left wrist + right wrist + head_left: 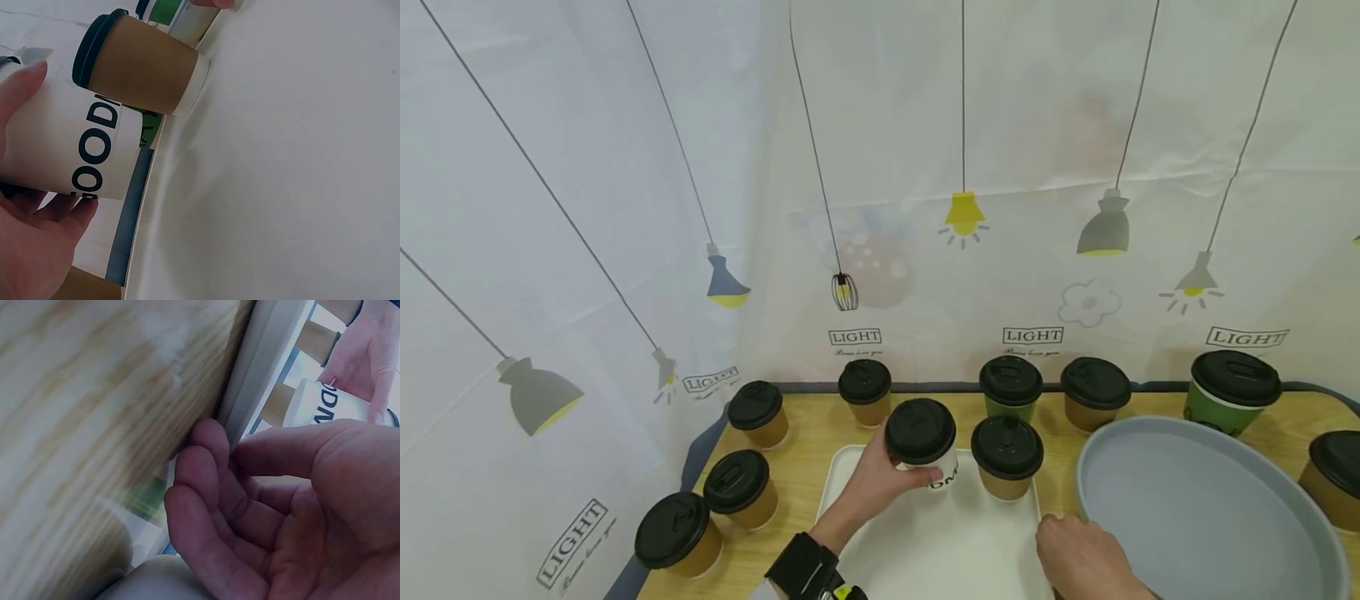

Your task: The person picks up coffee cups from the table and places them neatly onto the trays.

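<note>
My left hand (887, 475) grips a white paper coffee cup (942, 477) with a black lid and dark lettering. In the left wrist view the white cup (56, 137) is raised off the white tray (281, 162), with thumb and fingers on opposite sides. A brown cup with a black lid (1006, 458) stands on the tray's far right part. At the tray's right edge, my right hand (1078, 550) has its fingers curled; in the right wrist view its thumb and fingers pinch the tray rim (256, 369).
A round grey tray (1210, 508) lies to the right. Lidded brown cups stand at left, including one near cup (681, 533). Behind the trays stand a brown cup (865, 392), a green cup (1011, 387) and a larger green cup (1232, 392). A printed cloth (925, 125) hangs behind the wooden table.
</note>
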Tool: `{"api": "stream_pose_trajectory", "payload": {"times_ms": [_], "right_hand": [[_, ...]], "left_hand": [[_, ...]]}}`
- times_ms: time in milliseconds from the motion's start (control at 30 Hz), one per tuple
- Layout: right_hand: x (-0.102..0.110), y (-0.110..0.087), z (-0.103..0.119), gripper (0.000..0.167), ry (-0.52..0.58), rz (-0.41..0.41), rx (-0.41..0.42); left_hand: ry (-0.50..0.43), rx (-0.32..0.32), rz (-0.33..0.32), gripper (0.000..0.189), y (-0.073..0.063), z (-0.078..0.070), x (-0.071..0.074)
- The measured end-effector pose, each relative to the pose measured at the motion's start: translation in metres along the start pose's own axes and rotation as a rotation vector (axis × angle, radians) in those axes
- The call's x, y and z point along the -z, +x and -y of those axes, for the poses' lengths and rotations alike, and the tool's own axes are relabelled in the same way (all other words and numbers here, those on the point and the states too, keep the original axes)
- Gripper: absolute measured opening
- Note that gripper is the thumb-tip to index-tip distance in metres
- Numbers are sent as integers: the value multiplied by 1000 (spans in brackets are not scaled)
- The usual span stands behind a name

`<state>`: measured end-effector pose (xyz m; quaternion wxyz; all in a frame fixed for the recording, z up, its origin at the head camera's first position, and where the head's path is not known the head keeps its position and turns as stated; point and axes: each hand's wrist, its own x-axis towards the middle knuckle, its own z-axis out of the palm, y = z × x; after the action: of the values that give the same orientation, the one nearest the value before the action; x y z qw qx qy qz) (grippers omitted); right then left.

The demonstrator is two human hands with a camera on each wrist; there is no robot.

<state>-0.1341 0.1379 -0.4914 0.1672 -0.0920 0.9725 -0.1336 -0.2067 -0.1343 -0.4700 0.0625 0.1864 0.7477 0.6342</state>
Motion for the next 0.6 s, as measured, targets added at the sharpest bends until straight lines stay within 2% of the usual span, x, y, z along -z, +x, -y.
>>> {"api": "stream_pose_trajectory", "payload": {"times_ms": [300, 433, 600], "right_hand": [[4, -4, 2, 18, 2, -14, 21], [3, -4, 2, 18, 0, -15, 10], [4, -4, 3, 17, -5, -20, 0]], "left_hand": [[6, 6, 38, 77, 6, 3, -1], [40, 9, 45, 73, 9, 7, -1], [60, 39, 53, 72, 12, 14, -1]]}}
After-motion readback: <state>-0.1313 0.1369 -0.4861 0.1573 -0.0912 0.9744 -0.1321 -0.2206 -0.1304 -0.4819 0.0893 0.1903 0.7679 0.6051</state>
